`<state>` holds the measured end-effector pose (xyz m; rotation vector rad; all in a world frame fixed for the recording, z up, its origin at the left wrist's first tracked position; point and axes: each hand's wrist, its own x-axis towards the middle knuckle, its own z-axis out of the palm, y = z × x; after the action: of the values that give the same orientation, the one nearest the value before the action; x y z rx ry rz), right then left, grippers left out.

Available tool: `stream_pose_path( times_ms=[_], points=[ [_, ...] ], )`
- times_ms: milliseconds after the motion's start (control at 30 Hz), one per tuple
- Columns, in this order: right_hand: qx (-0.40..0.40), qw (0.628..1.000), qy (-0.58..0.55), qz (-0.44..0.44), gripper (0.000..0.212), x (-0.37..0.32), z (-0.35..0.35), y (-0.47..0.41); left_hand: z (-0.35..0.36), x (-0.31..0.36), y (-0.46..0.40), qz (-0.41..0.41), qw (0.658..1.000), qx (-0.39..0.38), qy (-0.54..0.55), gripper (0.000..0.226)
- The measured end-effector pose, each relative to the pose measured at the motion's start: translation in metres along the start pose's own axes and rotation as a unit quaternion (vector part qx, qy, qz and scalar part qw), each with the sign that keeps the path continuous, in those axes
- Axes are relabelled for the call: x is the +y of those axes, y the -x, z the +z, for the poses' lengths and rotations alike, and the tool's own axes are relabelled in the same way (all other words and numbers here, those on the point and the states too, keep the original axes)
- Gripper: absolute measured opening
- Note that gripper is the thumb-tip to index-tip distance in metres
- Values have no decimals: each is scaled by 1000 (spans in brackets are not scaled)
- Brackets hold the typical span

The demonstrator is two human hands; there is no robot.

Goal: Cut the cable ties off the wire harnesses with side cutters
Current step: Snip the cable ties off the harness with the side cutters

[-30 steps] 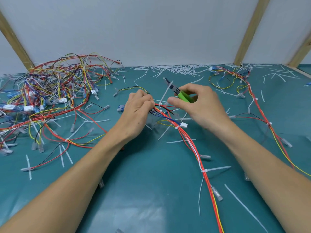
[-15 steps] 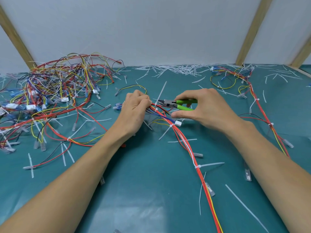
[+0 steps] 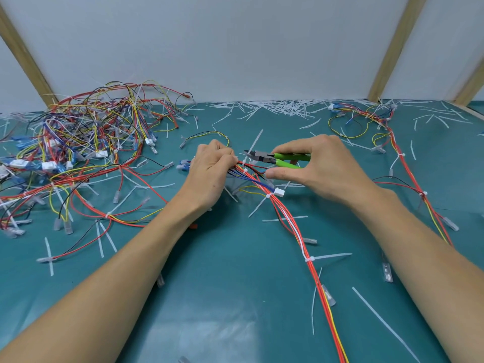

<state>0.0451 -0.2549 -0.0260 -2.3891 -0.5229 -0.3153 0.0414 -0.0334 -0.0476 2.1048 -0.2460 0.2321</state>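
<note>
Lying roughly level with their long axis running left to right, the side cutters point(image 3: 272, 159) point their metal tip leftward at the left hand point(image 3: 209, 174), green handles trailing back into the right hand point(image 3: 319, 169); the tip sits just above a white cable tie point(image 3: 245, 163) on the wire harness point(image 3: 288, 218), though whether the blades touch it cannot be told. From the cutters the harness runs down and to the right along the teal surface point(image 3: 209, 297), a red, yellow and white bundle with another tie and a small white connector point(image 3: 279, 192) just below the cutters. Far left of the cutters sits a tangled pile of harnesses point(image 3: 86, 148); far right lies another harness point(image 3: 403, 163); beyond them, cut tie scraps point(image 3: 277, 108) litter the far edge, and loose tie strips lie scattered around. The left hand's fingers are curled tight, gripping the harness wires just left of the cutter tip. The right hand's fingers and thumb pinch the green handles, index finger arched over the top, thumb underneath. Both forearms reach in from below, bare
</note>
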Motion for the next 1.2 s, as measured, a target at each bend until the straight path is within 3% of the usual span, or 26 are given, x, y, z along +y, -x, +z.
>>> stream_pose_path(
  times_ms=[133,433,667,933,1200],
  points=[
    [22,999,-22,6,59,0,0,-1,0,0,0,2,1000,1,-2,27],
    [-7,1000,7,8,60,3,3,0,1,-1,0,-1,1000,3,6,27],
    [-19,999,39,4,49,2,4,1,1,0,1,-1,1000,2,9,27],
    [-63,998,-19,-12,51,6,2,1,1,-1,2,7,1000,-2,0,27],
    [-67,997,-40,-9,28,2,0,2,0,-3,2,18,1000,-10,-9,27]
  ],
)
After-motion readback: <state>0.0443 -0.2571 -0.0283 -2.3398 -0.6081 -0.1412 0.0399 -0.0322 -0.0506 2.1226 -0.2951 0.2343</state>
